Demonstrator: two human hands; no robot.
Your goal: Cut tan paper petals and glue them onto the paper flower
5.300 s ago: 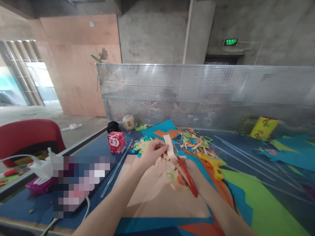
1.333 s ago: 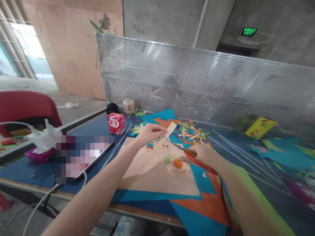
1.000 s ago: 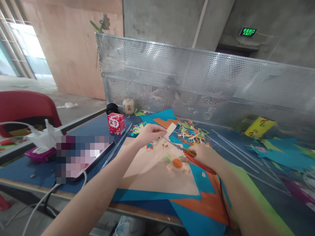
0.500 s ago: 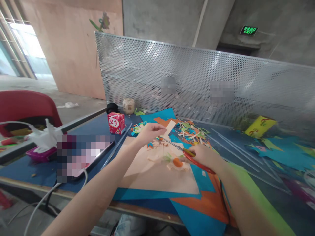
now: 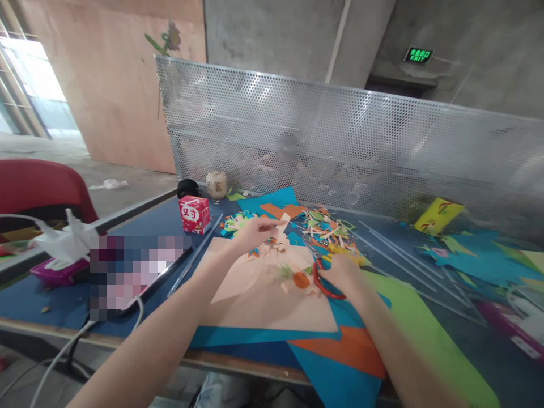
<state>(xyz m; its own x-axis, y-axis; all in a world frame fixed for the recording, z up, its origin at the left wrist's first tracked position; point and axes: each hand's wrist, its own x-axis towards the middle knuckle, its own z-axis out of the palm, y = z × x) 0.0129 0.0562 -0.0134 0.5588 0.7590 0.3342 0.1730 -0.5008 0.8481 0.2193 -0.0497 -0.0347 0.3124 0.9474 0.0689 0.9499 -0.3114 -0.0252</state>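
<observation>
My left hand (image 5: 255,231) pinches a small cream paper strip (image 5: 284,221) above a pile of paper scraps. In my right hand (image 5: 342,271) is a pair of scissors with red handles (image 5: 318,279), the blades pointing up and left, apart from the strip. Beneath both hands lies a large cream paper sheet (image 5: 255,294). On it rest cream cuttings (image 5: 272,247), an orange paper disc (image 5: 301,280) and a green fringed piece (image 5: 287,272). A yellow object (image 5: 351,254) sits just beyond my right hand; its kind is unclear.
Coloured shreds (image 5: 329,226) and a blue sheet (image 5: 272,198) lie farther back, before a perforated metal screen (image 5: 272,124). At left are a red box (image 5: 194,214), a blurred-out tablet or phone (image 5: 170,272) and a tissue box (image 5: 55,271). Clear rods (image 5: 399,255) and a yellow packet (image 5: 438,215) lie right.
The scissors have moved away from the paper strip, down and to the right, with my right hand. My left hand keeps hold of the strip. The view has shifted slightly.
</observation>
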